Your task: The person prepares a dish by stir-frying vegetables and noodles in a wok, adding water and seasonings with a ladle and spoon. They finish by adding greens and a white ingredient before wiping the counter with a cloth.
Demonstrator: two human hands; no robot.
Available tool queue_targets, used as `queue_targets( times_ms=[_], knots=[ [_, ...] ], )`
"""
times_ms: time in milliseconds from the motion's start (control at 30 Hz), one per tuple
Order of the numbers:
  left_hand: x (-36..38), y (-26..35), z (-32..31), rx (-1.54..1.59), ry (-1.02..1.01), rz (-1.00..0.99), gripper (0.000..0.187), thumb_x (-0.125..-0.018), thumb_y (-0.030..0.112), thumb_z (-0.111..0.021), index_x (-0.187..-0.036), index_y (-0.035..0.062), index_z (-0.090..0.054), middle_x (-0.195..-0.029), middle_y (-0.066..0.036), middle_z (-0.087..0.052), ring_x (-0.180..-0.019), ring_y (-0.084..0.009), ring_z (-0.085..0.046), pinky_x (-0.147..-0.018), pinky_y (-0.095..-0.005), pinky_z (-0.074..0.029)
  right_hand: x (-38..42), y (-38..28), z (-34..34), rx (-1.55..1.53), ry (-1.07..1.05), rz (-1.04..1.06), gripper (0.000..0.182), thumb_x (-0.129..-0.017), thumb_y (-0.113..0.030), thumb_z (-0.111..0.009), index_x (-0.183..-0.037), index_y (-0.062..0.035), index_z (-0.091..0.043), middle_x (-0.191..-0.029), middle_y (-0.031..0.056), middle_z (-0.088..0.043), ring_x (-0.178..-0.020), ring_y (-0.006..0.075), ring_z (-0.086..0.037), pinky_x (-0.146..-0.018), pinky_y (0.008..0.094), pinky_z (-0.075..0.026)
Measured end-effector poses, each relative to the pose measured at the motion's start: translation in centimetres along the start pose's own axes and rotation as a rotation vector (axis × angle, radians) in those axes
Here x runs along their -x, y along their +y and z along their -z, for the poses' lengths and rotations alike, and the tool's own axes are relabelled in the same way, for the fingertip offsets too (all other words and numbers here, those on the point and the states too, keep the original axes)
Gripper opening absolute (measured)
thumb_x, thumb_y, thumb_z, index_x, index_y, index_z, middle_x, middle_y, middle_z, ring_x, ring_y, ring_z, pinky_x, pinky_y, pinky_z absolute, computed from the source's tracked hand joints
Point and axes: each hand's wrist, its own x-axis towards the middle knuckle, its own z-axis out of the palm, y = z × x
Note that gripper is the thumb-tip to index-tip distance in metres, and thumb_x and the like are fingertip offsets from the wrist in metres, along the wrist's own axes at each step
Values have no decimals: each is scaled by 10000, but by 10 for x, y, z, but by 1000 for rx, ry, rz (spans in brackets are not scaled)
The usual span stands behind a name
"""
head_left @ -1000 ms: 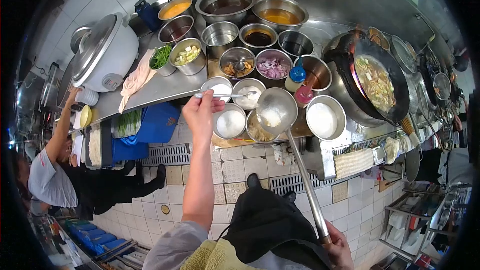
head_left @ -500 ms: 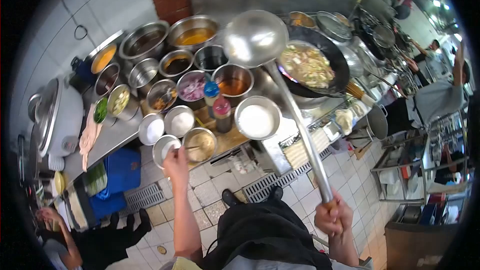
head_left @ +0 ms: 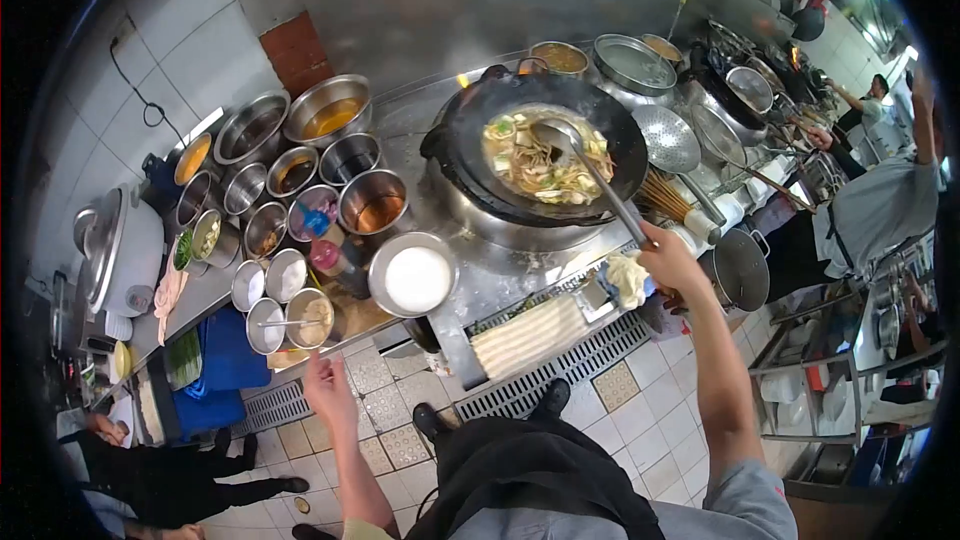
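By the right hand (head_left: 674,262) a long silver metal ladle (head_left: 598,176) was grasped, its bowl ahead in a round black wok (head_left: 458,130); the left hand (head_left: 330,392), well apart, was unclenched.

The steel counter (head_left: 495,265) over there carries a lidded white cooker (head_left: 128,250) at left, a pink cloth (head_left: 168,292) beside it, and metal bowls (head_left: 300,120) further right.

Open way from my left hand (head_left: 328,390) to the bare steel counter (head_left: 478,268) beside the round black wok (head_left: 628,145), pink-capped plastic bottle (head_left: 345,272) obstructing the deep steel brown-liquid bowl (head_left: 402,202), my long-handled steel ladle (head_left: 608,188) barring the wok's near right rim.
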Motion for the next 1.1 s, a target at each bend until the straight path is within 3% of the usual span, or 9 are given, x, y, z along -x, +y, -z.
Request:
queue_targets(
  times_ms=[133,267,467,533,600,733,833,1067,1100],
  knots=[
    [37,36,-56,-59,-51,7,452,-883,84,-663,-1286,-71,-526,-1015,-189,-639,-800,-177,-620,-665,-299,-508,-22,10,6,-263,-130,-16,650,-797,-47,-558,-1431,-30,-415,-691,29,-509,-466,122,-518,-425,304,-424],
    [54,62,-58,-181,-19,13,472,-872,120,-690,-1276,-71,-537,-1090,-204,-630,-829,-167,-616,-683,-280,-521,-2,44,45,-390,-301,-1,614,-823,-52,-574,-1422,-90,-448,-617,-18,-460,-409,79,-435,-367,257,-342],
    [55,43,-47,-163,48,100,447,-879,87,-659,-1266,-92,-524,-1159,-212,-596,-928,-212,-630,-753,-307,-535,11,70,73,-300,-109,-113,653,-807,-8,-572,-1437,6,-399,-634,-13,-486,-426,72,-444,-388,249,-352],
    [34,36,-65,21,43,124,470,-878,91,-660,-1283,-94,-509,-1212,-227,-575,-1014,-255,-614,-822,-315,-532,-11,70,46,-300,-114,-57,651,-810,-5,-567,-1437,13,-393,-626,-15,-482,-425,72,-445,-387,248,-355],
    [-7,30,-92,32,79,-63,531,-881,94,-657,-1335,-89,-453,-1244,-241,-559,-1083,-278,-589,-894,-336,-510,-26,51,28,-382,-86,-23,652,-819,-11,-575,-1440,23,-377,-598,-21,-477,-416,76,-452,-378,245,-359],
    [-90,22,-143,119,245,-179,642,-831,134,-716,-1355,-76,-411,-1251,-236,-560,-1119,-310,-574,-934,-381,-473,-31,49,16,-865,-235,-254,595,-854,-70,-633,-1405,-19,-413,-591,17,-513,-378,108,-455,-321,243,-333],
    [-122,6,-157,1,356,-123,623,-764,170,-781,-1269,-44,-484,-1172,-211,-614,-1066,-334,-603,-918,-406,-458,-4,66,42,-843,-347,-287,581,-869,-36,-596,-1419,-32,-410,-634,41,-526,-396,108,-457,-340,243,-346],
    [-109,31,-149,-4,323,-58,513,-765,121,-784,-1187,-31,-536,-1093,-188,-662,-994,-305,-634,-896,-389,-459,4,42,71,-342,-144,-233,642,-850,-17,-574,-1462,-81,-391,-660,4,-539,-418,79,-447,-405,241,-385],
    [-109,23,-148,-8,340,-58,503,-778,130,-780,-1180,-49,-538,-1097,-186,-663,-982,-299,-634,-894,-392,-459,-7,45,57,-396,-90,-148,607,-859,-90,-610,-1427,-15,-412,-603,-20,-477,-407,79,-452,-355,249,-342]
  ],
)
